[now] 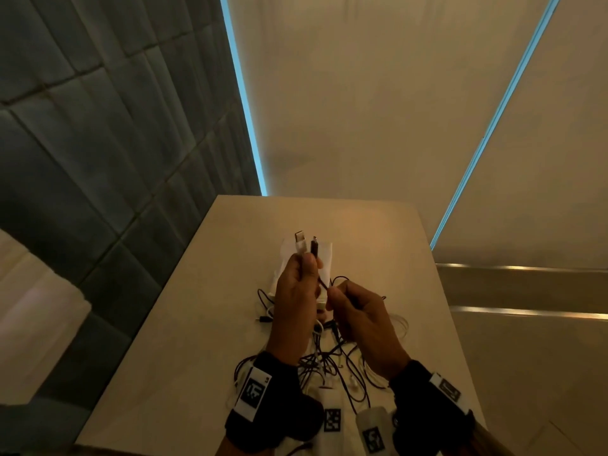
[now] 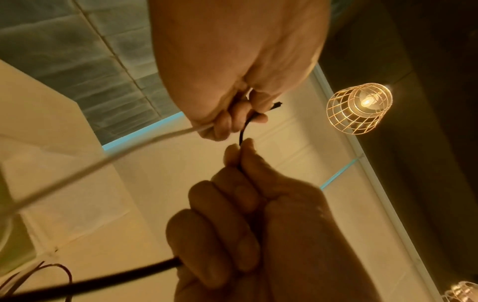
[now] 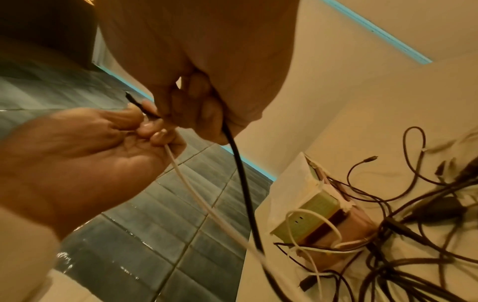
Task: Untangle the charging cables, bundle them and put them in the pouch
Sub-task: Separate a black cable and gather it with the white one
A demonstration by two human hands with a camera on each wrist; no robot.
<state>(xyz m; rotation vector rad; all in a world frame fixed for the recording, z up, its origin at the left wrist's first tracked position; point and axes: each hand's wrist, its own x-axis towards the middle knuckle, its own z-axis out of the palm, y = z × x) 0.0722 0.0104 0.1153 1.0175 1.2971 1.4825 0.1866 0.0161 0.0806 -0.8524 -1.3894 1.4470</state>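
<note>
My left hand (image 1: 306, 261) is raised above the table and grips two cable ends side by side: a white USB plug (image 1: 299, 240) and a black plug (image 1: 315, 246), both pointing up. My right hand (image 1: 332, 292) pinches the black cable (image 3: 240, 173) just below the left hand. From the left hand (image 3: 147, 122) a white cable (image 3: 186, 179) trails down. Both run into a tangle of black and white cables (image 1: 329, 360) on the table (image 1: 197, 324). Beyond the tangle lies a see-through bag (image 3: 318, 206) holding green and pink boxes.
The beige table is narrow, with its left edge beside a grey padded wall (image 1: 98, 126) and its far edge against a cream wall. Small marker-tagged items (image 1: 332, 419) lie near the front edge. A wire-cage lamp (image 2: 359, 108) hangs overhead.
</note>
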